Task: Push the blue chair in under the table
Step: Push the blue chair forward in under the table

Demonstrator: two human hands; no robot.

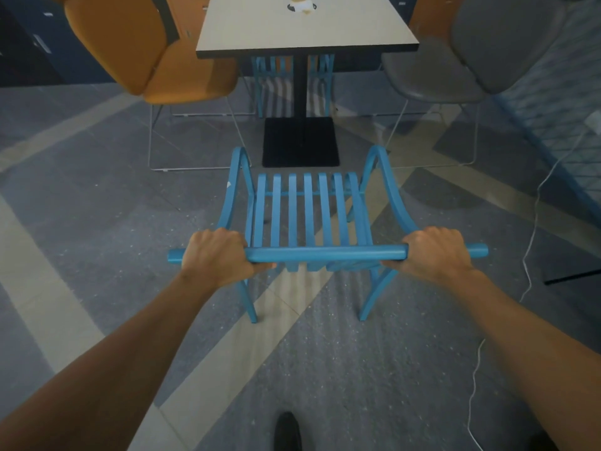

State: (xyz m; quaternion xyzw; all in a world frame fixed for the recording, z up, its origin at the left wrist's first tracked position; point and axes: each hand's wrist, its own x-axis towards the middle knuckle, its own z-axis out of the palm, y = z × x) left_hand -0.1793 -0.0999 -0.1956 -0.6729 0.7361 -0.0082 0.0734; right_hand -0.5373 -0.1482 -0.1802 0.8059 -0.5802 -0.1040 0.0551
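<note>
Left hand [216, 255] and right hand [434, 252] both wrapped tight round the top rail of the blue chair [307, 209], chair on the floor short of the table [305, 27], seat apparently just shy of its black base [300, 141]

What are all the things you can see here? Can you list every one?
Blue slatted wooden chair: 1, blue, centre of the floor, facing the table, both hands on its top rail.
Second blue slatted chair: 1, blue, at the far side, seen beneath the tabletop.
Light rectangular table: 1, pale top with dark edge, top centre, on a black post and square black base.
Orange padded chair: 1, orange, left of the table.
Grey padded chair: 1, grey, right of the table.
Thin white cable: 1, white, on the floor at right.
Black shoe: 1, black, bottom centre.
Left hand: 1, closed on the rail's left part.
Right hand: 1, closed on the rail's right part.
</note>
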